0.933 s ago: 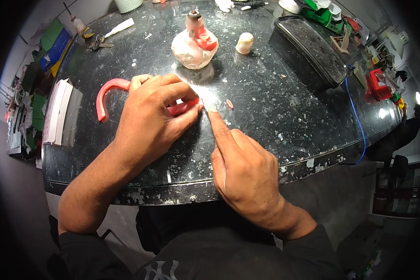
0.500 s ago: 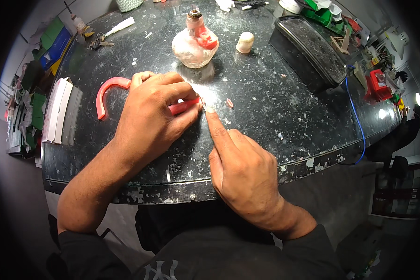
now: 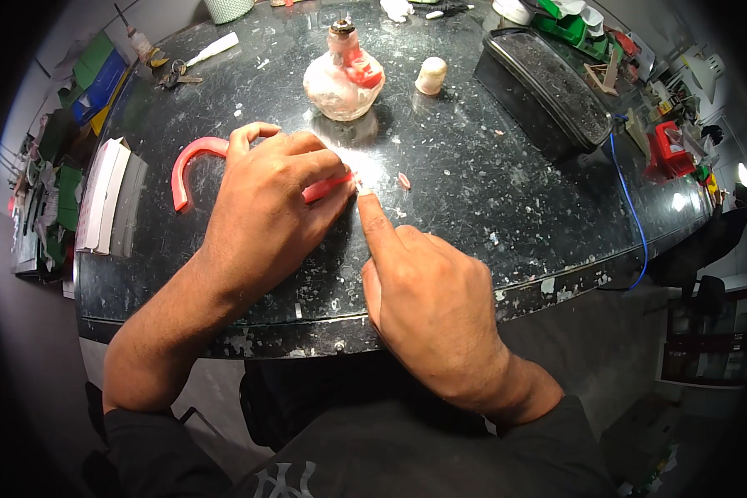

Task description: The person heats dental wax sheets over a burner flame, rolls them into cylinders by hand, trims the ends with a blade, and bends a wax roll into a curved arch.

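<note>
My left hand point(image 3: 278, 178) is closed on a pink wax strip point(image 3: 328, 189), whose end pokes out between thumb and fingers. On its other side a curved pink wax piece point(image 3: 183, 178) lies on the bench; my hand covers whether the two are one. My right hand point(image 3: 432, 303) has its other fingers curled and the index finger stretched along a small knife, its tip at the strip's end. Glare and fingers hide most of that knife. A thin pink shaving point(image 3: 404, 181) lies just beyond the fingertip.
Beyond my hands stands a glass spirit burner point(image 3: 343, 87) smeared with pink wax, beside a pale cap point(image 3: 431, 76). A black lidded box point(image 3: 548, 95) and blue cable point(image 3: 631, 207) are at right. A white box point(image 3: 108, 195) and white tube point(image 3: 214, 48) are at left.
My right hand has shifted slightly left, its index fingertip closer to my left thumb and the strip's end. The left hand keeps its grip almost unchanged.
</note>
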Tool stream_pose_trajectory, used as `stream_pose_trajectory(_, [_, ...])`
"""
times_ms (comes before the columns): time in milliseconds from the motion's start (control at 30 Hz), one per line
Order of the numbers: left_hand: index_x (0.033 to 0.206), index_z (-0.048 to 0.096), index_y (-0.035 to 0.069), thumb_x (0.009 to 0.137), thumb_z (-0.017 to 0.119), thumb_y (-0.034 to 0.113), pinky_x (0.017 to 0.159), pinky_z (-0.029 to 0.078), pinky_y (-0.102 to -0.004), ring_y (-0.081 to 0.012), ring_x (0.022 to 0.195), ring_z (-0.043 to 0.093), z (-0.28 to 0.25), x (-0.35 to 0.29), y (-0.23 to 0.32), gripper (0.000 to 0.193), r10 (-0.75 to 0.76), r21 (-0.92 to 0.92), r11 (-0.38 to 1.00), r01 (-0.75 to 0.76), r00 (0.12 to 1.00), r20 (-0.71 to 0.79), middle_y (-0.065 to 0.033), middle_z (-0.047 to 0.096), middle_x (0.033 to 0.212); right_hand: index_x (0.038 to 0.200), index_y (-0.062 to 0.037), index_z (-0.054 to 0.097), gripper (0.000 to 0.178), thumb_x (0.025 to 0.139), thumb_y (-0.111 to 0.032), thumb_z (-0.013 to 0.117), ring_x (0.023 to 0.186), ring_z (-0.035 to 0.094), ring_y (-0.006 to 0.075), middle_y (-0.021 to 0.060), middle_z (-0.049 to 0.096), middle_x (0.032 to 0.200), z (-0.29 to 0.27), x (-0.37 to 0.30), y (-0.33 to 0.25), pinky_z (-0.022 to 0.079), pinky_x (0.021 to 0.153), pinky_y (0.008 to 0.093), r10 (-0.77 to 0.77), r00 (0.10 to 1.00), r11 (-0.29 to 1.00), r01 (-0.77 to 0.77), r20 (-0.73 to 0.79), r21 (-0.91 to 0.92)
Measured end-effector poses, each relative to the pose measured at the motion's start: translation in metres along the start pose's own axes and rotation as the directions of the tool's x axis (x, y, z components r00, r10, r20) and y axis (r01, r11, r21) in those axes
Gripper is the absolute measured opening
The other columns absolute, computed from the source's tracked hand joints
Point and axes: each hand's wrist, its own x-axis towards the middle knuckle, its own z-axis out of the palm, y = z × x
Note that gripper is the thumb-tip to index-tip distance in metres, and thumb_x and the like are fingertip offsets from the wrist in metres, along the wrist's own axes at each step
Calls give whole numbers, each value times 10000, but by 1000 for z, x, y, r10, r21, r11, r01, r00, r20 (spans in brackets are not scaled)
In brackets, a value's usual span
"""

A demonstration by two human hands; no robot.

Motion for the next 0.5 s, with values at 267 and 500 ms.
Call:
stream_pose_trajectory(267, [974,831,108,902,870,185,1051,421,-420,-226,982,688,-2,1,1,113,-7,-1,1000,7,1000,8,-35,757,972,1433,-11,632,495,966,-155,716,837,761,357,156,752,891,-19,13,2,600,742,475,95,977,991,-110,189,70])
stream_pose_trajectory(500, [976,825,96,898,864,182,1011,424,-402,-265,961,677,-6,4,0,123,-52,-68,996,56,997,56,-62,758,968,1463,-54,622,487,991,-170,664,791,758,384,183,754,862,-18,12,14,601,730,505,76,984,990,-93,162,102])
